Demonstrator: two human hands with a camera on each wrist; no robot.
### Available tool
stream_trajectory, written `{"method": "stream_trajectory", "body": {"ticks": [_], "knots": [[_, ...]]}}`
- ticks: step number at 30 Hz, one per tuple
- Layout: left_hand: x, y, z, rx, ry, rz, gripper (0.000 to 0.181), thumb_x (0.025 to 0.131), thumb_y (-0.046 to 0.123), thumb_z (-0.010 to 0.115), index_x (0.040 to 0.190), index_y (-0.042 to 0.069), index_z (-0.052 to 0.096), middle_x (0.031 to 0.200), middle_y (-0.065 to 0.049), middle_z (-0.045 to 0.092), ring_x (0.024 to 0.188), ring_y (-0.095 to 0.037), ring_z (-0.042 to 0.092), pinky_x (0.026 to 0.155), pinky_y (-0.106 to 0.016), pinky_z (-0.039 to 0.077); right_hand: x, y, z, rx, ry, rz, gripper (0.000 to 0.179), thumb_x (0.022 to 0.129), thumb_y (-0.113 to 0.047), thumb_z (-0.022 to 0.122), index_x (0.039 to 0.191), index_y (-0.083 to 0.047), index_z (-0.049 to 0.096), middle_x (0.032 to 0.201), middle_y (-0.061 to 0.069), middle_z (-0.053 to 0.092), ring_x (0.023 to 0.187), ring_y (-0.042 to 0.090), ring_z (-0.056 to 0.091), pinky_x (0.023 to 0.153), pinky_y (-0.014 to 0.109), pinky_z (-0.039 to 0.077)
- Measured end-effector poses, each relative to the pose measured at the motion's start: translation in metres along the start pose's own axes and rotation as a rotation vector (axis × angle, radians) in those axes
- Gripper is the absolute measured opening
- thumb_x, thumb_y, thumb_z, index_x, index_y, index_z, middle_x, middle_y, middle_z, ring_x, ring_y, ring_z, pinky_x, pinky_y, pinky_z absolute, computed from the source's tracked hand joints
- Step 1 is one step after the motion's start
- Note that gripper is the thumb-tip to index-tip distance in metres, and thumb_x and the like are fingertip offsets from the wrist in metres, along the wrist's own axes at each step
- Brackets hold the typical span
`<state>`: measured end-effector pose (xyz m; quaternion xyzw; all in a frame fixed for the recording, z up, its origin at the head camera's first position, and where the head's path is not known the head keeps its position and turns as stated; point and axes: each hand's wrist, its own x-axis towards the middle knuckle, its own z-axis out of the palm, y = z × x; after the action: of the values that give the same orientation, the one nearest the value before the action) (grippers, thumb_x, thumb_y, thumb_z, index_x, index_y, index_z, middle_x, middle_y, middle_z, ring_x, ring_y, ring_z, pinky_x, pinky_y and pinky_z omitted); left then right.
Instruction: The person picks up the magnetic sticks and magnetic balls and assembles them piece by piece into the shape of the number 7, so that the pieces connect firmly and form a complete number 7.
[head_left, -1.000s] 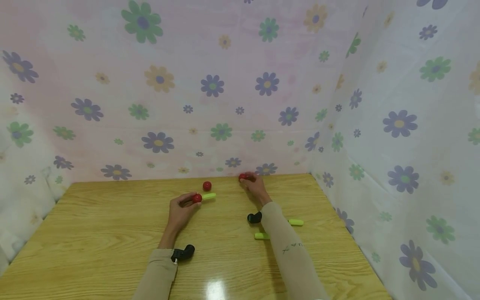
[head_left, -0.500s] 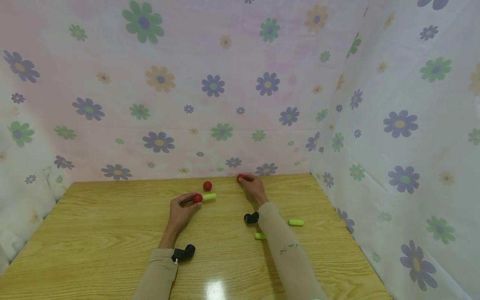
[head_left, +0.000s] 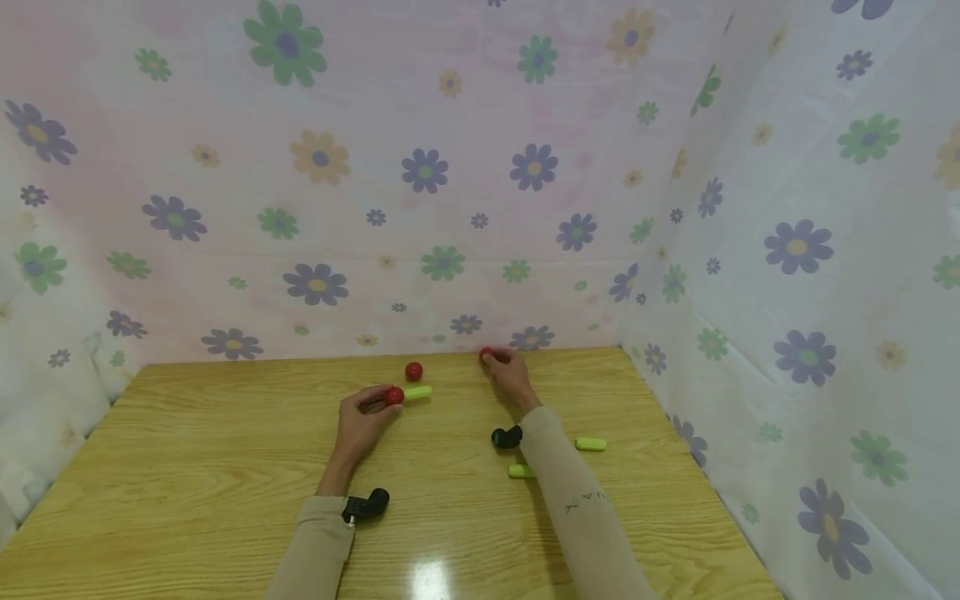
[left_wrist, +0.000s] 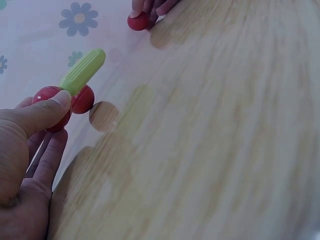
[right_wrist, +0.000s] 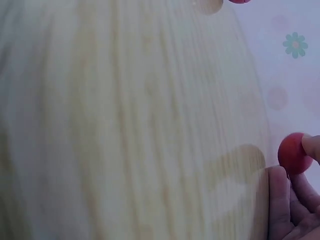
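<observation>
My left hand (head_left: pixel 362 427) pinches a glossy red ball (head_left: pixel 394 397) between thumb and fingers, left of the table's middle. A ridged yellow-green rod (left_wrist: pixel 84 71) sticks out from that ball, pointing right in the head view. Just behind it on the table sits a second red ball (head_left: pixel 414 372), partly covered by the held ball in the left wrist view. At the table's back edge my right hand (head_left: pixel 513 377) grips a third red ball (right_wrist: pixel 294 154) with thumb and fingertips, low by the patterned cloth.
Two more yellow-green rods lie on the right: one rod (head_left: pixel 591 445) beyond my right forearm, the other rod (head_left: pixel 521 472) partly under it in view. The wooden table (head_left: pixel 225 467) meets a flowered cloth (head_left: pixel 360 183) along the back. Black wrist cameras jut from both sleeves.
My right hand with its red ball has shifted slightly left, then back right along the table's back edge. The left hand, its ball and rod have stayed put.
</observation>
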<state>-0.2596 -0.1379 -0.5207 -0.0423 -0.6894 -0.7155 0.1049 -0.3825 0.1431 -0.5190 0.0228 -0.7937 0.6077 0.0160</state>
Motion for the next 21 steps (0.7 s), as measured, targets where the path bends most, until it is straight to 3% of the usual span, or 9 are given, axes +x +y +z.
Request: {"method": "stream_trajectory", "body": {"ticks": [5,10,21], "knots": [[-0.001,0.002,0.000,0.000,0.000,0.000,0.038,0.084,-0.013,0.075,0.122,-0.014,0.067,0.127,-0.032,0.062,0.119,-0.048,0.061,0.091,-0.021,0.058,0.001,0.002,-0.001,0.054,-0.005,0.016,0.033,0.104,-0.014,0.061,0.131,0.004,0.059,0.126,0.025,0.062,0.089,0.020,0.060,0.062,0.021,0.049],[0.001,0.001,0.000,0.011,0.003,-0.001,0.038,0.084,-0.014,0.075,0.121,-0.014,0.067,0.126,-0.033,0.063,0.119,-0.048,0.061,0.092,-0.022,0.058,0.002,0.003,-0.004,0.063,-0.042,0.019,0.033,0.104,-0.012,0.060,0.133,0.003,0.059,0.126,0.024,0.062,0.092,0.020,0.060,0.064,0.021,0.050],[0.010,-0.026,-0.001,0.009,0.020,-0.009,0.040,0.085,-0.008,0.078,0.124,-0.009,0.068,0.128,-0.030,0.063,0.119,-0.045,0.062,0.088,-0.015,0.056,0.005,0.006,-0.006,0.033,-0.091,-0.019,0.034,0.106,-0.010,0.054,0.138,0.003,0.058,0.129,0.025,0.061,0.090,0.019,0.058,0.069,0.021,0.048]]}}
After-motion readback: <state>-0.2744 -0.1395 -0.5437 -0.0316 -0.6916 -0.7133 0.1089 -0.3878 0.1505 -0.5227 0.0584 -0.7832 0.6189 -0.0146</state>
